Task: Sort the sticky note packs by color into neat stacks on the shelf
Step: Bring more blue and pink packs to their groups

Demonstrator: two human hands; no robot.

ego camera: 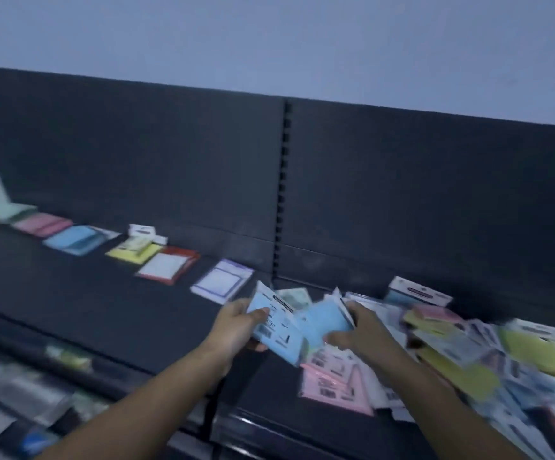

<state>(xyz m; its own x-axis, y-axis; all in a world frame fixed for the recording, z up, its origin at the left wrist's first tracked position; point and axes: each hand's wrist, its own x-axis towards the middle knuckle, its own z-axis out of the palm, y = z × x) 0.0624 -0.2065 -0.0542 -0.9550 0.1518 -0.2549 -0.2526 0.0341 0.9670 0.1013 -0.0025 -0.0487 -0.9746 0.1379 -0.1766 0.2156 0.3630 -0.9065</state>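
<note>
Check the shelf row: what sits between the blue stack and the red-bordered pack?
In the head view, a yellow stack lies between them, with a pale pack resting on top.

A: What colours line the black shelf point(120, 310)?
B: A pink stack point(42, 224), a light blue stack point(73, 240), a yellow stack point(135, 257), then a white red-edged pack point(168, 267) and a purple-edged pack point(221, 282).
A: And in the middle?
B: A blue pack point(271, 327) with a black-printed white label, a second blue pack point(326, 322), and a pink pack point(332, 383) with black barcodes.
</note>
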